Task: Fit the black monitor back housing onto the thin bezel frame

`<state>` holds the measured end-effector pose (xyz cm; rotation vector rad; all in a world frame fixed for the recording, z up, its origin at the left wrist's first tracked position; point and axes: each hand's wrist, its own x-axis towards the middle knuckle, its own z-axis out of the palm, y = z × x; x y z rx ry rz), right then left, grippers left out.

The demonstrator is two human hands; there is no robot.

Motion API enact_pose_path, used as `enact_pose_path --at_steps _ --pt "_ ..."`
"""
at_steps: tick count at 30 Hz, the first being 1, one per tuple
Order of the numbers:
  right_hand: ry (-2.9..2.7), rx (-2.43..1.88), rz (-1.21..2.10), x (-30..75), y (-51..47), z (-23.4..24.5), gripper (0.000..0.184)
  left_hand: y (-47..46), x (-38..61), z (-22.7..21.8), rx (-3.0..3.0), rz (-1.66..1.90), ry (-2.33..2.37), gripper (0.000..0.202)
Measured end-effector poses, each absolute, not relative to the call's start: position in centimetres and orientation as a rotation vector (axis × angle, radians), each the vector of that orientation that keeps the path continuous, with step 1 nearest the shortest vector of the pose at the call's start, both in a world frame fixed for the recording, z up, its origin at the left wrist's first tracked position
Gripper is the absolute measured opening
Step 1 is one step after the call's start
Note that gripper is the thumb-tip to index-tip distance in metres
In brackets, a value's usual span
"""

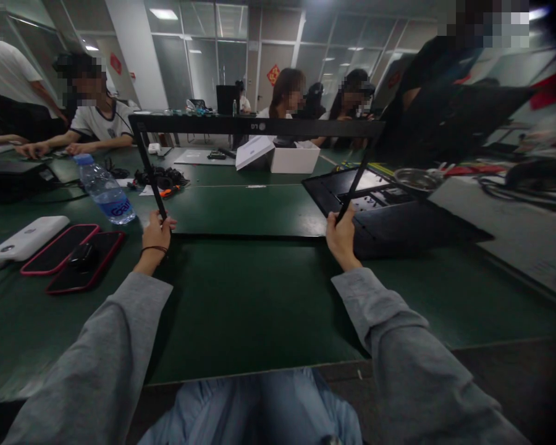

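A black LG monitor bezel (204, 123), an open rectangular frame, is held up over the green table (245, 296). Its logo edge is at the far side and reads upside down. My left hand (156, 238) grips the left side strip, fingers wrapped round it. Around the right strip my right hand (341, 235) is closed in the same way. Past my right hand lies an opened black monitor housing (408, 222), with metal and board parts showing inside.
On the left are a water bottle (104, 191), a white power bank (28, 238) and two red-edged phones (86, 262). Behind stand an open white box (294, 159) and tangled black cables (160, 179). A metal bowl (417, 179) sits at the right. Several people are around the table.
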<state>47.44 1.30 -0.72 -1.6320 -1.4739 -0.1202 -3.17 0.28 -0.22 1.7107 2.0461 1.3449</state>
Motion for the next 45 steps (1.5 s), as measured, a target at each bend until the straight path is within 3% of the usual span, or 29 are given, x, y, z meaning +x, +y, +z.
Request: enact_pose_path --at_steps 7,14,20,34,39,45 --pt "-1.444 -1.634 0.132 48.1 2.6 -2.6 0.057 -0.9 -2.1 1.1 1.658 1.178 2.213 0.033" --pt "-1.453 -1.801 -0.171 49.4 2.6 -2.8 0.045 -1.1 -1.0 0.5 1.834 1.019 2.358 0.036" --pt "-1.539 -1.993 -0.074 49.7 2.5 -3.3 0.047 -0.4 -1.8 -0.7 1.857 0.734 2.397 0.032" --pt "-1.548 -2.175 -0.008 48.7 2.1 -2.4 0.042 0.5 -3.2 -2.0 1.907 0.801 2.384 0.027" --pt "-1.437 -2.128 -0.033 48.3 1.8 -2.1 0.041 0.5 -2.3 -1.6 2.028 1.048 2.219 0.037" --pt "-1.237 -2.038 -0.144 49.8 1.5 -1.0 0.034 -0.7 -0.4 0.1 2.305 0.767 1.662 0.035"
